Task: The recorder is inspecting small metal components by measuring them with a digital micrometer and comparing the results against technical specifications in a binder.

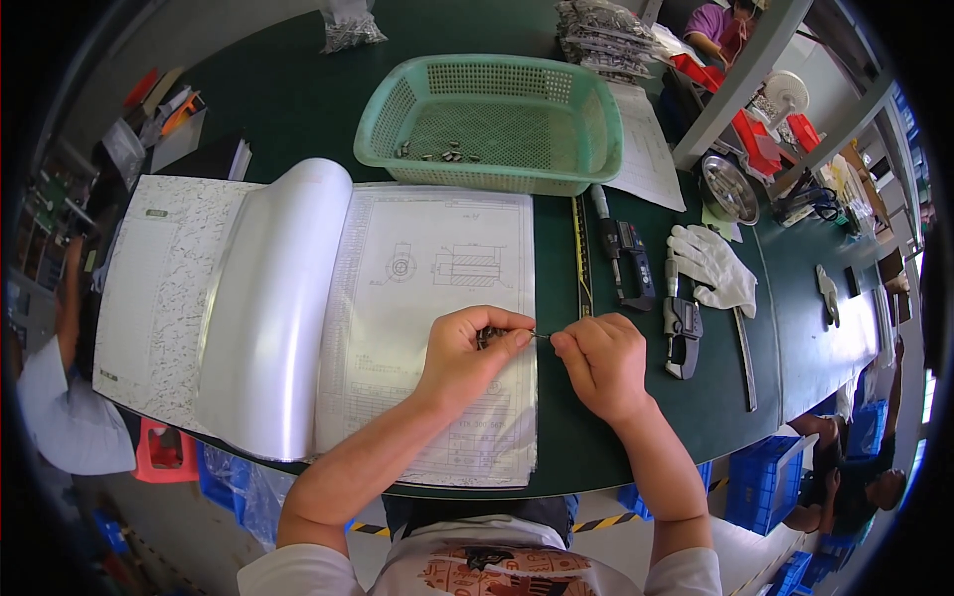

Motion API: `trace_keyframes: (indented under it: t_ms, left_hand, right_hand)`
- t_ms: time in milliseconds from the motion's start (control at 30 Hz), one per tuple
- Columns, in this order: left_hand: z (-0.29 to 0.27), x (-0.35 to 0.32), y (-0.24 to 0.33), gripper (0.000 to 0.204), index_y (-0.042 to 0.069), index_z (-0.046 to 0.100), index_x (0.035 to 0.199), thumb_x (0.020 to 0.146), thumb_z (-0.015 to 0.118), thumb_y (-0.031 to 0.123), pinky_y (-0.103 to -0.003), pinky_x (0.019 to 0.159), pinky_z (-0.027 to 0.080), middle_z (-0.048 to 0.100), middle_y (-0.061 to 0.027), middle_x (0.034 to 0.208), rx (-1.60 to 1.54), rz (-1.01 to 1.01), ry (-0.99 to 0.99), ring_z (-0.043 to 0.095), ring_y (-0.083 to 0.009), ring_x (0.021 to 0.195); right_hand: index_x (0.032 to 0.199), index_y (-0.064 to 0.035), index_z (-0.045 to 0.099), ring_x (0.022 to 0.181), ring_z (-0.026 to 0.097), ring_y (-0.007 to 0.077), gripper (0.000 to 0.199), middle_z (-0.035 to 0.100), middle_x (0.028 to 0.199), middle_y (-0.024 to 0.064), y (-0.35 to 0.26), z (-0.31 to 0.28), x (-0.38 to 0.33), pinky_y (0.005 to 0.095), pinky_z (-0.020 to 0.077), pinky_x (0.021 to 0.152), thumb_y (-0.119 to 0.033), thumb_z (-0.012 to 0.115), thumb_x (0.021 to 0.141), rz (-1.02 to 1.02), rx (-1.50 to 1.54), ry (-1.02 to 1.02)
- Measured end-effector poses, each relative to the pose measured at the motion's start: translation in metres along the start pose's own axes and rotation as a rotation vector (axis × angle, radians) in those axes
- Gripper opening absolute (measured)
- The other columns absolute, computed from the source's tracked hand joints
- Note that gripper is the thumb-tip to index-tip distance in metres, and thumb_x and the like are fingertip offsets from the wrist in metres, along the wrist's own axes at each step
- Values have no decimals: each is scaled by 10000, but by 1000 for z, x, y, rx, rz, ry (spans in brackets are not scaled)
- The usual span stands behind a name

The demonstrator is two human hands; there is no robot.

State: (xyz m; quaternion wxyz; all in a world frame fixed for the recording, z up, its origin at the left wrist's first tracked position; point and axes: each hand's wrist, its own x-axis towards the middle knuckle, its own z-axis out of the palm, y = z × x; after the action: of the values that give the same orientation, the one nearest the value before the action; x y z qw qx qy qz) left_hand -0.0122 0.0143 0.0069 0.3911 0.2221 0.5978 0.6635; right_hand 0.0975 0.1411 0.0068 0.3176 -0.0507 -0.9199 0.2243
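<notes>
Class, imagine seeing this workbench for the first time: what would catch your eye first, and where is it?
Probably the pale green basket, beyond the open folder, with a few small metal parts inside. Next, the glossy curled plastic sheet, left of the technical drawing. Then the left hand and right hand, close together at the folder's right edge, a thin rod between them.

A dark green table (268, 109) stands on a grey floor (636, 548) beside a red stool (159, 467).
</notes>
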Motion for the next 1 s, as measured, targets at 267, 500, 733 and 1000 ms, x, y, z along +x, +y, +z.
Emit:
trace_keyframes:
  t_ms: [267,500,733,1000]
  left_hand:
    - [1,0,0,130,-23,586,879,754,579,15,-150,461,320,539,-8,663,27,-8,1,403,-31,523]
    - [0,0,0,121,-16,589,871,757,582,27,-150,463,331,541,-7,665,13,-32,12,409,-29,531]
    - [1,1,0,122,-16,588,867,752,589,27,-148,465,335,540,-7,660,1,-48,11,417,-29,534]
    - [-2,0,-6,118,-19,584,872,764,576,29,-157,501,353,548,-10,704,28,39,-27,439,-27,580]
  right_hand:
    - [670,-60,549,497,476,231,53,527,599,55,-2,-3,1,315,362,519,-65,601,679,-2,-52,-46]
    - [673,-67,555,517,484,224,56,541,603,46,-8,-6,7,318,371,582,-79,610,676,-35,-56,3]
    - [664,-68,552,512,487,214,67,547,593,40,-3,-6,8,320,381,625,-95,612,681,-57,-75,8]
    - [696,-83,561,531,500,212,119,507,571,27,0,-6,5,314,384,618,-121,657,635,-76,-76,-45]
